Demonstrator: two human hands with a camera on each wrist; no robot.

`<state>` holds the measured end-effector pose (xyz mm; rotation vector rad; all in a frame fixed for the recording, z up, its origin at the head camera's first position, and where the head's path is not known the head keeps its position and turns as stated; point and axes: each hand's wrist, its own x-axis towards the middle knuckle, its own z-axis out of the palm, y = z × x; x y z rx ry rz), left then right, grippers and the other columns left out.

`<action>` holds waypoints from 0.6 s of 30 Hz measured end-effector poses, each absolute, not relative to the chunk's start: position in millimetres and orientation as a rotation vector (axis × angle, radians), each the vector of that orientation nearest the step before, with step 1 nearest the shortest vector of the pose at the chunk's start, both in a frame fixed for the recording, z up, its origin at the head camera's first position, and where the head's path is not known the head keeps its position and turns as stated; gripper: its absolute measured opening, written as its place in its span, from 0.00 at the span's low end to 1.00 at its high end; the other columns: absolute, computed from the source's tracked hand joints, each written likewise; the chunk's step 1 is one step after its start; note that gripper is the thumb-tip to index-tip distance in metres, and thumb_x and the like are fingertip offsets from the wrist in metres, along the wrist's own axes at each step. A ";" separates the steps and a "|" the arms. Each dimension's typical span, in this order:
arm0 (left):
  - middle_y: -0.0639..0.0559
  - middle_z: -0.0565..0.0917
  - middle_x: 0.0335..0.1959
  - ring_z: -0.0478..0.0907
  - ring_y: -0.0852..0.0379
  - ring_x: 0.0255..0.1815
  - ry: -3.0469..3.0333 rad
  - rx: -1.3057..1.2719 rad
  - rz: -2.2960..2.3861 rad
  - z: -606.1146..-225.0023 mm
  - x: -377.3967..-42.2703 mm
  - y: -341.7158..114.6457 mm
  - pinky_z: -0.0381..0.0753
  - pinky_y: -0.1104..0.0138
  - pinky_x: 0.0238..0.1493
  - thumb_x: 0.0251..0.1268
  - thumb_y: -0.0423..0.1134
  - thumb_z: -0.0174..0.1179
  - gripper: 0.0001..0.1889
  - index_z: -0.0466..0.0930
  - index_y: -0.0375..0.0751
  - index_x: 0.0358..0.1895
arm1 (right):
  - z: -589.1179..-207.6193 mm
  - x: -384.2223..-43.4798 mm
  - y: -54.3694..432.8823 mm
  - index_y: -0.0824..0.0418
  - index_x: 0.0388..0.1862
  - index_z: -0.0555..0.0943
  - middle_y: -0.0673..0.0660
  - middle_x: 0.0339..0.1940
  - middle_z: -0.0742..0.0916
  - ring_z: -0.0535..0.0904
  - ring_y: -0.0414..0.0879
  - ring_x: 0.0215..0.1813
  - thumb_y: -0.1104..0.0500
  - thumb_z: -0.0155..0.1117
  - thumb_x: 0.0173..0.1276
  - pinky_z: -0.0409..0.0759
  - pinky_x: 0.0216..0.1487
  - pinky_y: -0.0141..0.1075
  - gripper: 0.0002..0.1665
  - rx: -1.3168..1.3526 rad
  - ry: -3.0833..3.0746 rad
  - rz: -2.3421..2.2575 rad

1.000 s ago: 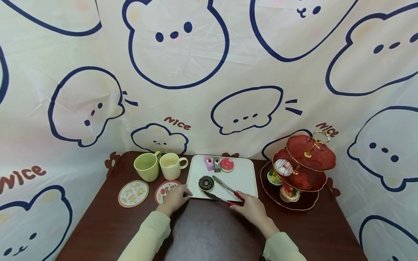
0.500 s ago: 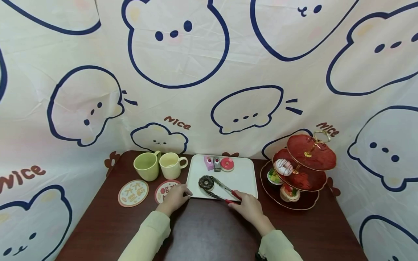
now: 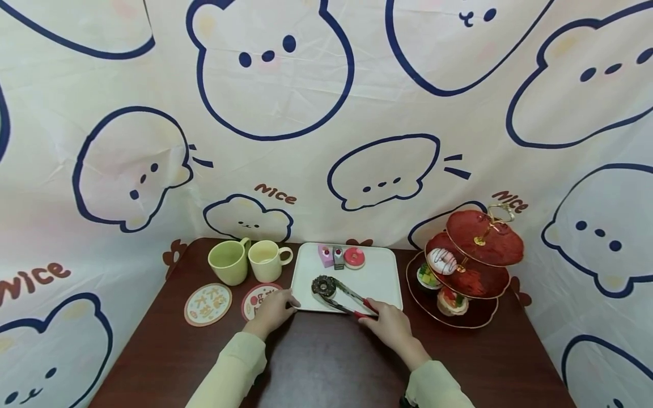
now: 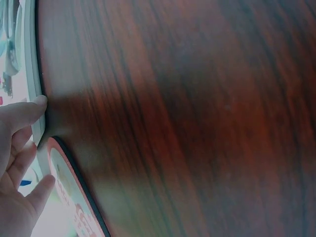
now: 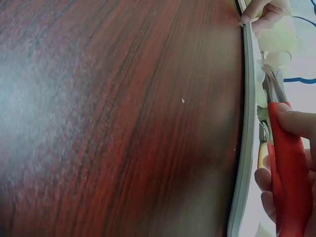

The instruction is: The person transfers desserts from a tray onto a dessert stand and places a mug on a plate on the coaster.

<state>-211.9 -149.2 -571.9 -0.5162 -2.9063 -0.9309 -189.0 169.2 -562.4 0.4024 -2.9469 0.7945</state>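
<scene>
In the head view, my right hand [image 3: 391,326] holds a pair of red-handled tongs [image 3: 351,292]; their red handle [image 5: 286,173] fills the palm in the right wrist view. The tong tips sit on both sides of a dark chocolate donut [image 3: 323,287] over the front left of a white tray [image 3: 380,283]. My left hand [image 3: 274,310] grips the tray's front left corner, and the left wrist view has its thumb against the tray rim [image 4: 32,64]. A pink donut [image 3: 354,258], a pink cake slice [image 3: 326,255] and a dark cake slice [image 3: 339,257] lie at the tray's back.
A green mug [image 3: 229,262] and a cream mug [image 3: 266,261] stand left of the tray. Two round coasters [image 3: 207,305] lie before them, one partly behind my left hand. At right rises a three-tier red stand [image 3: 484,238] with a white donut [image 3: 442,261] and cupcakes [image 3: 452,302].
The tong arms have drawn in around the chocolate donut, whose position has hardly changed. My right hand has shifted slightly left. My left hand stays at the tray corner.
</scene>
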 end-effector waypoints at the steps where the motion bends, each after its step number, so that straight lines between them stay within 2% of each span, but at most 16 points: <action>1: 0.29 0.84 0.52 0.80 0.34 0.58 -2.905 -0.519 -0.933 -572.0 -211.7 -149.4 0.77 0.45 0.61 0.56 0.23 0.70 0.05 0.89 0.36 0.32 | -561.3 -188.6 170.0 0.60 0.63 0.84 0.61 0.53 0.89 0.86 0.56 0.51 0.46 0.79 0.60 0.85 0.44 0.52 0.35 0.403 -2.946 0.794; 10: 0.30 0.85 0.51 0.81 0.34 0.58 -2.899 -0.532 -0.941 -573.3 -212.1 -150.5 0.78 0.45 0.60 0.56 0.22 0.70 0.05 0.89 0.35 0.32 | -547.1 -187.6 180.6 0.60 0.64 0.84 0.62 0.52 0.89 0.87 0.56 0.50 0.45 0.77 0.62 0.84 0.43 0.52 0.34 0.367 -2.958 0.765; 18: 0.29 0.85 0.52 0.81 0.35 0.58 -2.910 -0.516 -0.958 -572.3 -212.1 -150.5 0.78 0.45 0.60 0.57 0.22 0.70 0.06 0.90 0.35 0.33 | -532.8 -183.6 194.0 0.59 0.62 0.85 0.62 0.51 0.90 0.88 0.56 0.44 0.44 0.77 0.63 0.83 0.36 0.50 0.32 0.328 -2.927 0.746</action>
